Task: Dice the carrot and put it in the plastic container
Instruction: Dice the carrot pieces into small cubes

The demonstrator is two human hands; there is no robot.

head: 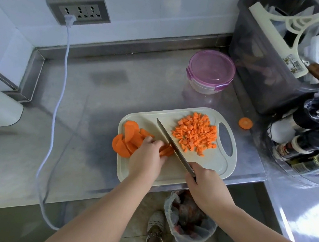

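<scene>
While a bin bag (189,218) sits on the floor just below the counter's front edge, the right hand (205,184) is wrapped around the handle of a knife (173,146). The blade slants up and to the left across the cutting board (216,162). The left hand (147,156), fingers curled, holds down carrot slices (129,137) right against the blade. More of these slices fan out to the left, and a few hang over the board's edge. On the blade's far right side lies a heap of diced carrot (194,135), near the board's handle hole. One stray slice (245,123) rests on the steel counter (94,111) beside the board. Farther back stands the plastic container (210,71), its purple lid on, well apart from the board and beside a grey crate (265,74).
</scene>
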